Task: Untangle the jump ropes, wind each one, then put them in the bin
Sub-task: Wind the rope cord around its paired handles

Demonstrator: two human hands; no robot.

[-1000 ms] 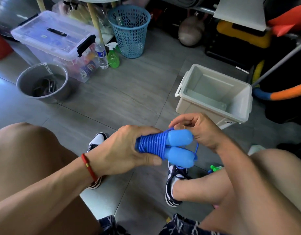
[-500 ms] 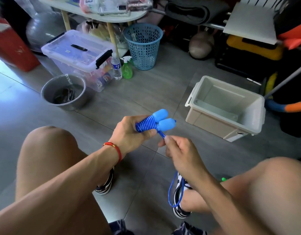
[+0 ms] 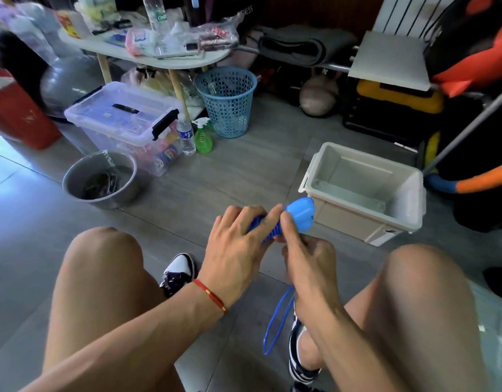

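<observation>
Jump rope [image 3: 296, 215] between both curled hands [image 3: 272, 250]

red string bracelet [image 3: 211, 295], black-white sneakers [image 3: 177, 274]

Grey tiled floor [image 3: 244, 171] carries everything here: a beige open bin [image 3: 408, 193] on the right, and a metal bowl [image 3: 74, 179] on the left. Behind the bowl sits a lidded clear storage box [image 3: 122, 114]. Just beside the box stand a water bottle [image 3: 186, 135] and green spray bottle [image 3: 203, 138], with a blue mesh basket [image 3: 227, 103] near them.
</observation>
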